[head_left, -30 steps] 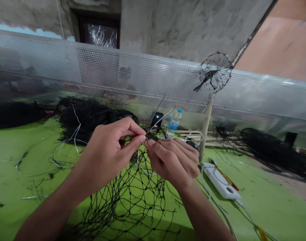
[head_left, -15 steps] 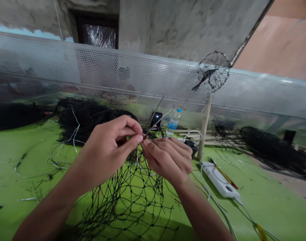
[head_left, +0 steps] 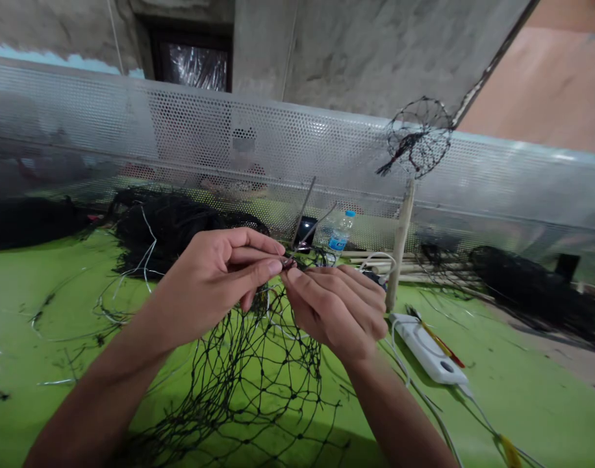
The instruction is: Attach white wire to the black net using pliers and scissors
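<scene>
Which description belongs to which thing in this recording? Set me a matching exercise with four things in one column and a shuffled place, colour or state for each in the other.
Things:
1. net
2. bottle
3. wooden post
4. flat box

Descriptions:
A. has a blue cap
B. is white, with a cable at its near end
C. hangs below the left hand and right hand
D. rises to a round black frame of netting

Right pairs: 1-C, 2-A, 3-D, 4-B.
</scene>
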Tool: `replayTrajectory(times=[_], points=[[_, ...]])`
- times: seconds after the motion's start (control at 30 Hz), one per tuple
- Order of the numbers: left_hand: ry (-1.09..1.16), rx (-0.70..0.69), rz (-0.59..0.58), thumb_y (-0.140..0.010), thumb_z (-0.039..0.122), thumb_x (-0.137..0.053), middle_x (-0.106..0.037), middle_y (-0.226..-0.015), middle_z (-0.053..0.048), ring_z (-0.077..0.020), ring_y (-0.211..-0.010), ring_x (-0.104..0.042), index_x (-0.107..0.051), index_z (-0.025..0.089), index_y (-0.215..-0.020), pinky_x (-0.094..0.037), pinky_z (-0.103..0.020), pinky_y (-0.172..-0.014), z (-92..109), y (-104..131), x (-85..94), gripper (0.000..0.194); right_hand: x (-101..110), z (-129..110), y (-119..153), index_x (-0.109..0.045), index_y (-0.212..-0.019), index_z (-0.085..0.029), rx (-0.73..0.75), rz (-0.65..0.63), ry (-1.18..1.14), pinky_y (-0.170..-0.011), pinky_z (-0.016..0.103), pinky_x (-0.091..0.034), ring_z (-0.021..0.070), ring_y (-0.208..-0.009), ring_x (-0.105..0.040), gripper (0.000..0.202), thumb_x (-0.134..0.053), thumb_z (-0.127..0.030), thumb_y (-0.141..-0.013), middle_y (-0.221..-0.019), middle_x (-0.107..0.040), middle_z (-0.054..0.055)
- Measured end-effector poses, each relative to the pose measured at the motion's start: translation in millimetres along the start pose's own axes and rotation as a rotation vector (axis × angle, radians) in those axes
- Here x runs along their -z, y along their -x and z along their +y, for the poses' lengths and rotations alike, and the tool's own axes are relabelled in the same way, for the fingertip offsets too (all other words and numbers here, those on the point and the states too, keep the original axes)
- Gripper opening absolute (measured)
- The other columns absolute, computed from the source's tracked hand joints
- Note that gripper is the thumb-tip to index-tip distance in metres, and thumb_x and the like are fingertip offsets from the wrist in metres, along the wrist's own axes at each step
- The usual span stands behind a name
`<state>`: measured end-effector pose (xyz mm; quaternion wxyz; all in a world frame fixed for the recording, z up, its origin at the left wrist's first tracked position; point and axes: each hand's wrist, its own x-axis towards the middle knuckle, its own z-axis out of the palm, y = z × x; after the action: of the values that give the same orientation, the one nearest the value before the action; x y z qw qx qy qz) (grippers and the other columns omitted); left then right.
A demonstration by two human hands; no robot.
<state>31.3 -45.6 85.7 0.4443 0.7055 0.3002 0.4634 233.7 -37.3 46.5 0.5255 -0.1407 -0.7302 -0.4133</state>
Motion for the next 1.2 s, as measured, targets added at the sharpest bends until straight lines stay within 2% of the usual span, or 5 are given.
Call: replayTrajectory(times=[0.23,0.53,0.77,1.0,1.2], points=[[0.017,-0.027,0.021,-0.084,0.023,-0.079,-0.074,-0.069,0.001,-0.0029,-0.043,-0.054,-0.084,0.019,-0.089,-0.044,-0.012,-0.042,-1,-6,1.1,0.008,1,-1,-1,-0.071,-0.094,-0.02,-0.008,-0.01,0.002,-0.05,0.027,-0.05,0.0114,-0.055,-0.069,0.018,-0.073,-0.002,-0.089,-0.064,-0.074,-0.003],[-0.279,-0.188,0.161,-0.091,0.024,-0.075,-0.074,-0.065,0.004,-0.0065,-0.051,-0.057,-0.086,0.023,-0.095,-0.041,-0.016,-0.045,1,9,-5.2,0.012,15,-1,-15,-0.07,-0.1,-0.016,-0.043,-0.179,-0.07,-0.055,0.027,-0.048,0.0107,-0.058,-0.068,0.017,-0.078,-0.005,-0.089,-0.069,-0.074,-0.002],[-0.592,-0.257,0.106,-0.097,0.028,-0.066,-0.078,-0.073,0.001,-0.0099,-0.053,-0.058,-0.085,0.023,-0.095,-0.037,-0.025,-0.05,-7,6,-6.0,0.019,23,2,-23,-0.07,-0.087,-0.022,-0.265,-0.406,-0.082,-0.055,0.03,-0.045,0.0112,-0.052,-0.061,0.012,-0.073,-0.015,-0.096,-0.065,-0.072,-0.004],[-0.437,-0.201,0.026,-0.096,0.028,-0.067,-0.081,-0.082,-0.001,-0.0136,-0.064,-0.066,-0.084,0.021,-0.098,-0.043,-0.026,-0.055,-12,-4,-2.2,0.019,19,15,-14,-0.077,-0.094,-0.027,-0.345,-0.347,-0.232,-0.059,0.028,-0.056,0.0128,-0.06,-0.073,0.008,-0.077,-0.019,-0.096,-0.075,-0.08,-0.004],[-0.434,-0.187,0.061,-0.096,0.028,-0.066,-0.079,-0.076,0.001,-0.0123,-0.061,-0.065,-0.083,0.021,-0.093,-0.044,-0.024,-0.055,-7,-1,-2.2,0.018,11,14,-10,-0.076,-0.098,-0.028,-0.336,-0.265,-0.344,-0.06,0.026,-0.06,0.0128,-0.066,-0.077,0.012,-0.08,-0.018,-0.093,-0.085,-0.083,-0.004]])
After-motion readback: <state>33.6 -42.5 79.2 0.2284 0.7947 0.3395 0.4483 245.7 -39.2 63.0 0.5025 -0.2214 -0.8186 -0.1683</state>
